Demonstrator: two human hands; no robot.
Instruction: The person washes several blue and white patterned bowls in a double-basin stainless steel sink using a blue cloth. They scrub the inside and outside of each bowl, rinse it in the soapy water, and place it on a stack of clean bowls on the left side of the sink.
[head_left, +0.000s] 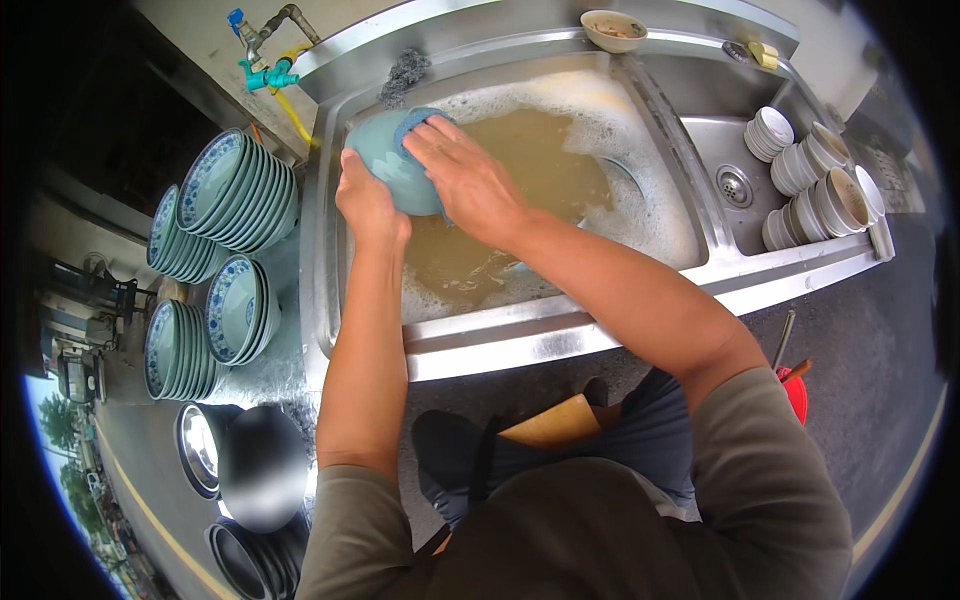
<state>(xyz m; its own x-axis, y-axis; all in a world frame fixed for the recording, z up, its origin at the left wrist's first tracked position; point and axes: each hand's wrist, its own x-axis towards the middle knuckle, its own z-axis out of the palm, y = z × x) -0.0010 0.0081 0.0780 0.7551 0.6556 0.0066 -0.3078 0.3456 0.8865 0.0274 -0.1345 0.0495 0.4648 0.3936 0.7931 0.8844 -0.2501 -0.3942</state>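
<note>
A pale green bowl (390, 169) is tilted above the left part of a steel sink basin (517, 304), its outer side facing me. My left hand (366, 196) grips the bowl by its near left edge. Against its upper right side my right hand (465, 169) presses a blue scouring cloth (417, 124), fingers spread flat over it. Murky brown water (517, 165) fills the basin, with white suds (660, 202) along the far and right sides. The curved rim of a dish (626, 171) breaks the surface at the right; whatever else lies under the water is hidden.
Stacked blue-patterned bowls (240, 191) stand left of the basin, nearer black dishes (247, 559). A steel wool scourer (405, 75) and a bowl with scraps (613, 31) rest on the back ledge. The right basin (720, 142) holds stacked white bowls (814, 210). A teal tap (268, 75) is at upper left.
</note>
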